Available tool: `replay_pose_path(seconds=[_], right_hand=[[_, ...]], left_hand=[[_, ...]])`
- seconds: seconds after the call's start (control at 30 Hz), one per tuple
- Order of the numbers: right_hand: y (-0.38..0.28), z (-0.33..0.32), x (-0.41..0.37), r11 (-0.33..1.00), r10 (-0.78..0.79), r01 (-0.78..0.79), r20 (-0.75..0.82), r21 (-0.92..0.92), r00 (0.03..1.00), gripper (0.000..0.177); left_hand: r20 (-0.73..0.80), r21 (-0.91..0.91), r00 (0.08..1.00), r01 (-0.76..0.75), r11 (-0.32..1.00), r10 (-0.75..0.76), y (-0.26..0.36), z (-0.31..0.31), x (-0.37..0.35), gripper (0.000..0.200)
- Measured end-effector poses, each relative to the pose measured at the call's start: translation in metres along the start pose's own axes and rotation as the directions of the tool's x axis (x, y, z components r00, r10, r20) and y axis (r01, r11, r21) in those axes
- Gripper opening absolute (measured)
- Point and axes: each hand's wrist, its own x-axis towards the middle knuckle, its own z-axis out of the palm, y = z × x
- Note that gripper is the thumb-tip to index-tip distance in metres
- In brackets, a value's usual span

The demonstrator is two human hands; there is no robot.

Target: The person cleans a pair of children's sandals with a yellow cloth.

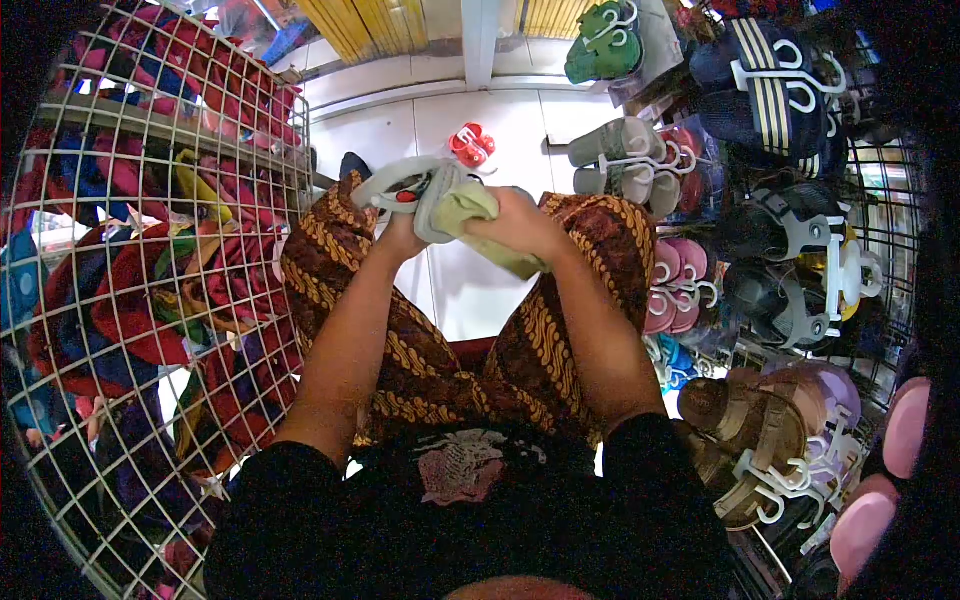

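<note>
My left hand (pixel 402 238) grips a pair of light grey sandals (pixel 400 178) between my knees; its fingers are partly hidden behind them. A folded yellow-green cloth (pixel 468 207) is held in my right hand (pixel 518 228), whose fingers are closed round it. The cloth presses against the side of the sandals. On the white floor tiles beyond my hands lies a small pair of red sandals (pixel 472 146) with a white hanger.
To the left stands a wire grid rack (pixel 190 270) with colourful items behind it. At right hang many sandals, among them green sandals (pixel 604 45), dark striped slides (pixel 765 85), pink sandals (pixel 680 275) and brown sandals (pixel 750 430).
</note>
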Motion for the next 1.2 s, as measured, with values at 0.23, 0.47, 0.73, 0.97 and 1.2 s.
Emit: replay_pose_path(seconds=[0.23,0.47,0.73,0.97,1.2], right_hand=[[0.021,-0.005,0.012,0.990,0.143,-0.144,-0.124,-0.005,0.982,0.043],[0.048,0.000,0.018,0.972,0.208,-0.230,-0.305,-0.038,0.929,0.044],[0.056,0.010,0.013,0.906,0.286,-0.229,-0.118,0.356,0.951,0.046],[0.034,0.005,0.009,0.884,0.320,-0.314,0.041,0.347,0.946,0.049],[0.032,0.007,0.012,0.906,0.398,-0.371,-0.114,0.204,0.910,0.050]], left_hand=[[-0.282,-0.273,0.889,0.285,0.919,-0.360,0.009,0.023,0.007,0.069],[-0.289,-0.368,0.826,0.371,0.853,-0.484,0.020,0.014,0.009,0.070],[-0.470,-0.251,0.794,0.298,0.921,-0.385,0.024,0.022,0.010,0.060],[-0.404,0.074,0.896,0.231,0.970,-0.182,-0.004,-0.003,0.005,0.057],[-0.240,-0.380,0.880,0.304,0.874,-0.410,0.012,0.016,0.007,0.055]])
